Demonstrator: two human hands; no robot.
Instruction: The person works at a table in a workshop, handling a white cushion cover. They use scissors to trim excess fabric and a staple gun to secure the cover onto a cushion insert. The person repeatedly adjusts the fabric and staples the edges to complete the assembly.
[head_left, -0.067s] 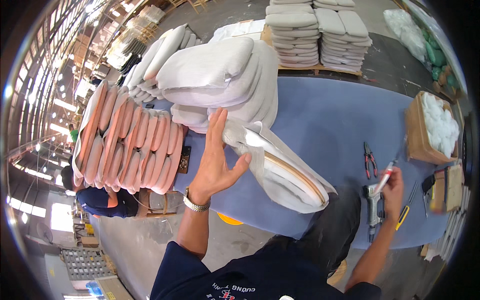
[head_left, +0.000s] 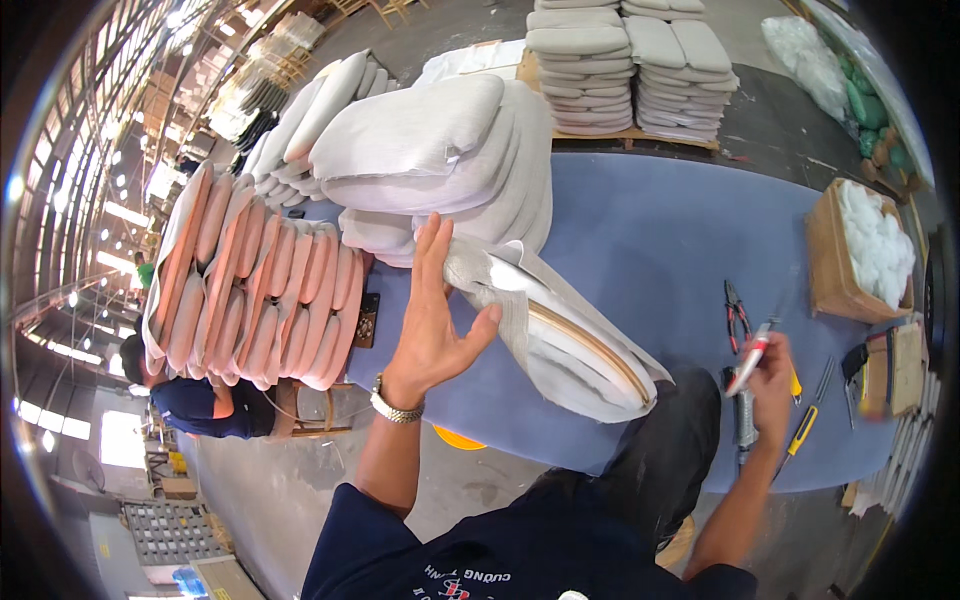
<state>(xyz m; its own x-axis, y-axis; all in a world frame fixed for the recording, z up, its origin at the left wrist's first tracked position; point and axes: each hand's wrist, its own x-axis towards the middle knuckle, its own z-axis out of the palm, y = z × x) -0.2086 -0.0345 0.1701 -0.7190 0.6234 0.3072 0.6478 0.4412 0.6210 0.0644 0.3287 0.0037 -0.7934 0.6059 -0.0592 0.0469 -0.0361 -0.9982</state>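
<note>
A long seat cushion [head_left: 592,372] in pale grey fabric stands tilted on edge, its open side showing white padding and a thin brown strip. My left hand [head_left: 432,325] rests against its upper left end, fingers stretched and thumb spread. Over the table's right side, my right hand [head_left: 771,385] is closed round a slim red-and-white tool [head_left: 753,358] with a thin tip; its exact kind is unclear. Below that hand lies a grey staple gun [head_left: 745,425], partly covered. Red-and-black pliers [head_left: 737,316] lie just beyond the hand.
Grey cushions [head_left: 410,130] are piled on the blue table [head_left: 660,230]; orange-sided cushions [head_left: 270,290] stand at left. A yellow-handled tool [head_left: 803,430] lies at right, near a cardboard box [head_left: 830,260] of white stuffing. Another person [head_left: 190,405] sits at left. Cushion stacks [head_left: 580,75] stand behind.
My right hand has shifted slightly left with the red-and-white tool, which now lies over the staple gun's upper end. My left hand and the cushion have stayed in place.
</note>
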